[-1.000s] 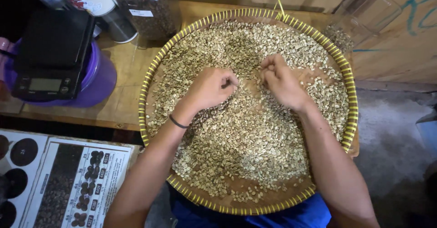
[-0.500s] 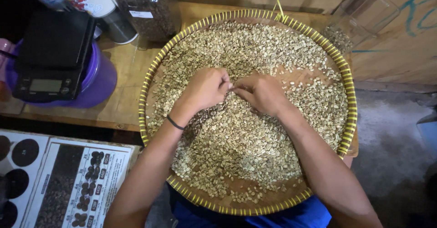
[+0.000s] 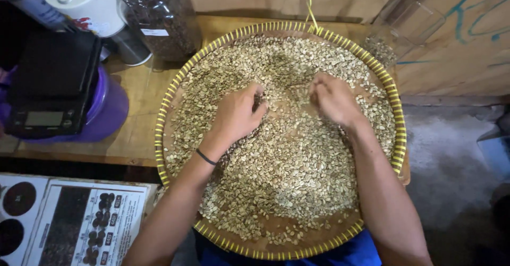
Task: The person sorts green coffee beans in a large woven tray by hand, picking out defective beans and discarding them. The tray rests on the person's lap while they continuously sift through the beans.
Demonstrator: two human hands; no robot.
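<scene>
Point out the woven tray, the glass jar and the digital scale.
woven tray [image 3: 162,138]: head view, yellow left rim.
glass jar [image 3: 164,19]: head view, middle of its body.
digital scale [image 3: 50,85]: head view, black top plate.

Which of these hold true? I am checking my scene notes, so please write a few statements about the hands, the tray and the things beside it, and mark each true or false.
1. Both hands rest on the pale green beans in the round woven tray with a yellow rim. True.
2. The left hand wears a dark band at the wrist. True.
3. The right hand holds a metal scoop. False: it holds no tool, its fingers curled over the beans.
4. The black digital scale sits on a red box. False: it sits on a purple round container.
5. A glass jar of dark beans stands behind the tray. True.
</scene>
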